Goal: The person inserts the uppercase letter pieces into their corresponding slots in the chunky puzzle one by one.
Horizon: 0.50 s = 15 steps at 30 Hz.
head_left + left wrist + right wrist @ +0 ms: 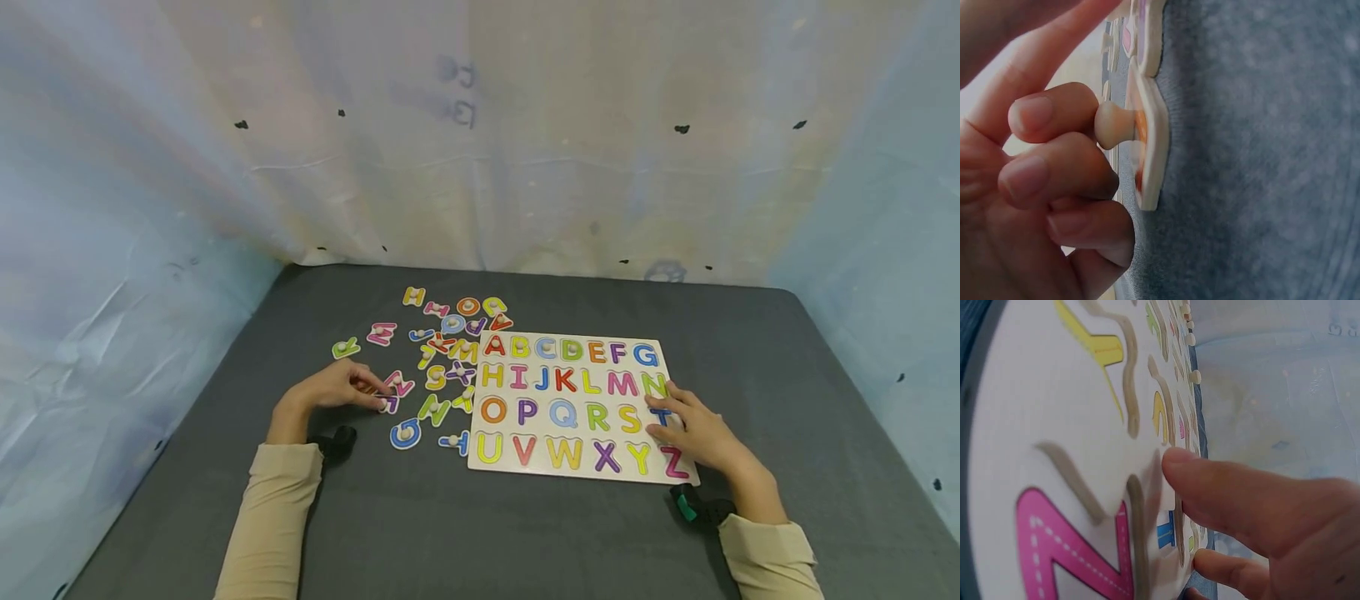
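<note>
My left hand [341, 392] reaches low over the loose letters, thumb and index finger pinching at a purple letter piece [388, 405]. Their tips lie outside the left wrist view, where the other fingers curl beside an orange-marked piece [1144, 140] with a pale knob. A pink letter piece [400, 384] lies just beyond the purple one. My right hand [697, 429] rests with relaxed fingers on the right edge of a pale alphabet board [544, 412], partly covering the T slot. In the right wrist view its thumb touches the board's face near a pink Z recess [1041, 544].
Loose knobbed letters cluster left of the board, among them a blue G [406, 434], a blue T [454, 442] and a green R [346, 347]. Knobs stand on several letters in the board's top row. A grey table [480, 533] meets pale hanging sheets [480, 167].
</note>
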### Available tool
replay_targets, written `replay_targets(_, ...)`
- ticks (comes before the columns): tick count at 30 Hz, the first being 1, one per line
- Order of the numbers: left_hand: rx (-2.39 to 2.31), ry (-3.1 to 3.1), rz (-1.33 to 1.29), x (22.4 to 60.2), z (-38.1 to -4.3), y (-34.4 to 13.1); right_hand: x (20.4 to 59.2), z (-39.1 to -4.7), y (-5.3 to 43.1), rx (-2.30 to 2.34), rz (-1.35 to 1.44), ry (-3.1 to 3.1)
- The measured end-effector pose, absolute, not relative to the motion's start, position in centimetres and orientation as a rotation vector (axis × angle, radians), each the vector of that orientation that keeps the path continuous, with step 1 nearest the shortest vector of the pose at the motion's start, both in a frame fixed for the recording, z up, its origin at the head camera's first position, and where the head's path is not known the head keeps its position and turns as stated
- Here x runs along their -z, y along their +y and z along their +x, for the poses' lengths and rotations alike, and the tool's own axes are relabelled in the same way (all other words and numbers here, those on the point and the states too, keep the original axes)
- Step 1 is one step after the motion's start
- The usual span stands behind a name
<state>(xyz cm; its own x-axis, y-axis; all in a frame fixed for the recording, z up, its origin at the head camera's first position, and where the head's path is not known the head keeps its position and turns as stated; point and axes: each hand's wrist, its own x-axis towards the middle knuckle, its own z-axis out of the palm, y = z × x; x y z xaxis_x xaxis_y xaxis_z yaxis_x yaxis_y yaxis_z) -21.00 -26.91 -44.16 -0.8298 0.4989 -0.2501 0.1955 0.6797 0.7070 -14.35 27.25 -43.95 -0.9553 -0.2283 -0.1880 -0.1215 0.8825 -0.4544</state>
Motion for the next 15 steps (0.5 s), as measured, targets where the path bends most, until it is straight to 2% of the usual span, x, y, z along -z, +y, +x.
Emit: replay_targets(15, -0.911, 2.471, 0.536, 44.12, -21.10, -26.86, 43.93, -14.28, 27.34, 0.688, -0.259, 2.791)
